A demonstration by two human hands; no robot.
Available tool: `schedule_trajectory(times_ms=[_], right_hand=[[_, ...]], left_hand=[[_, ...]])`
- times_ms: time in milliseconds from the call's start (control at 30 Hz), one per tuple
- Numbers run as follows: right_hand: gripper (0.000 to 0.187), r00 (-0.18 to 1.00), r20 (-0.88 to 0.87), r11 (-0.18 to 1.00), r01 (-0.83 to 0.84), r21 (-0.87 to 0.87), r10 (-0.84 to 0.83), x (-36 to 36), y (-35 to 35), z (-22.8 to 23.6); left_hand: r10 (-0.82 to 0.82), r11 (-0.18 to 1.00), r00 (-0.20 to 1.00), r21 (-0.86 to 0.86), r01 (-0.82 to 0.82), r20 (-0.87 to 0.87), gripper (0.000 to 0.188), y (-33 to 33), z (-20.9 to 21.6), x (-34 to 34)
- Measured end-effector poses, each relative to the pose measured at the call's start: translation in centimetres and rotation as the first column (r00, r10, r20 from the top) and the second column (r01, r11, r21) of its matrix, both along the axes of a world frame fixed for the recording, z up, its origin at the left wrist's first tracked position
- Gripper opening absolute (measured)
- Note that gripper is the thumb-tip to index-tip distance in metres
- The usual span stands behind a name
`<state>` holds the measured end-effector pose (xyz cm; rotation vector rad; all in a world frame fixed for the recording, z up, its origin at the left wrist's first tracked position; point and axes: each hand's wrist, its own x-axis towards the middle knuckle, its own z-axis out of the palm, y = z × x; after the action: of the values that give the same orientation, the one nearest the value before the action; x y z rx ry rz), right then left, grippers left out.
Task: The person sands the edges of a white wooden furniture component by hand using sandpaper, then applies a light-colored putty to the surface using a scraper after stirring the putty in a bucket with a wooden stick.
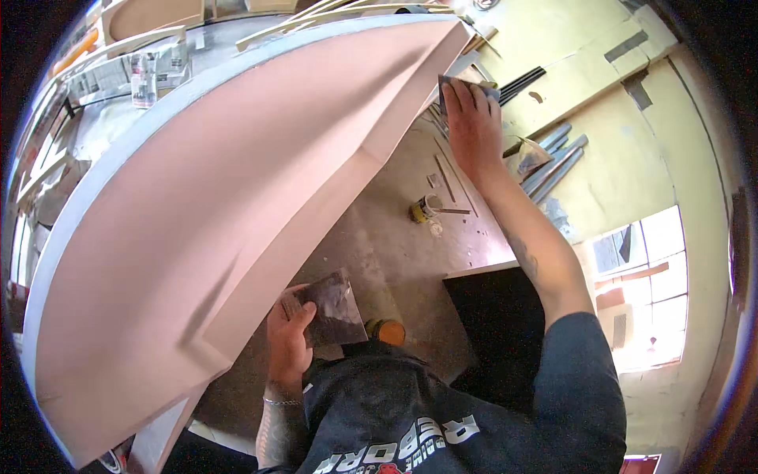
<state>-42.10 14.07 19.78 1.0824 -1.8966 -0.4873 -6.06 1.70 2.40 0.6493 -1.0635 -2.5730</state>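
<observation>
A large curved panel (205, 182), pink-coated with a pale blue outer rim, stands tilted across the left and middle. My left hand (289, 336) is low beside the panel's near edge, thumb pressed on a dark grey rectangular sheet (338, 304) with a shiny, smeared face. Up at the panel's far right tip, my right hand (478, 142) reaches out with fingers over another thin dark flat piece (472, 81). That piece is close to the panel's edge; whether it touches is unclear. Its exact kind is hard to tell.
Below the panel, an open can (425, 208) with a stick stands on a grey surface. A tin (387, 332) with an orange-brown top is near my body. Grey tubes (559, 162) and dark strips (523, 83) lie to the right. Wooden pieces (150, 17) are at the back left.
</observation>
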Motion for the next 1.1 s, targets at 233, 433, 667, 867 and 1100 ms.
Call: schedule_trajectory(times_ms=[233,433,667,867,1100], right_hand=[[0.048,0.973,-0.182,0.988,0.151,0.038,-0.142,-2.4,-3.1,-1.0],[0.048,0.96,-0.219,0.969,0.208,0.135,-0.175,-4.3,-1.6,-3.2],[0.048,0.959,-0.267,0.994,0.106,0.038,-0.092,-2.7,-2.5,-0.1],[0.05,0.971,-0.195,0.986,0.151,0.068,-0.136,-4.9,-2.4,-0.6],[0.045,0.959,-0.097,0.932,0.282,0.225,-0.267,-2.2,-2.1,-2.0]], left_hand=[[0.005,0.987,0.999,0.161,0.001,-0.039,0.032,0.7,0.3,0.4],[0.045,0.987,0.998,0.154,-0.037,-0.047,0.034,0.0,-0.3,0.1],[0.091,0.973,0.992,0.218,-0.069,-0.092,0.031,-0.6,-0.2,0.1],[0.069,0.983,0.995,0.173,-0.057,-0.066,0.034,0.0,0.0,-0.2],[0.126,0.991,0.984,0.067,-0.119,-0.122,0.034,0.1,-1.2,0.6]])
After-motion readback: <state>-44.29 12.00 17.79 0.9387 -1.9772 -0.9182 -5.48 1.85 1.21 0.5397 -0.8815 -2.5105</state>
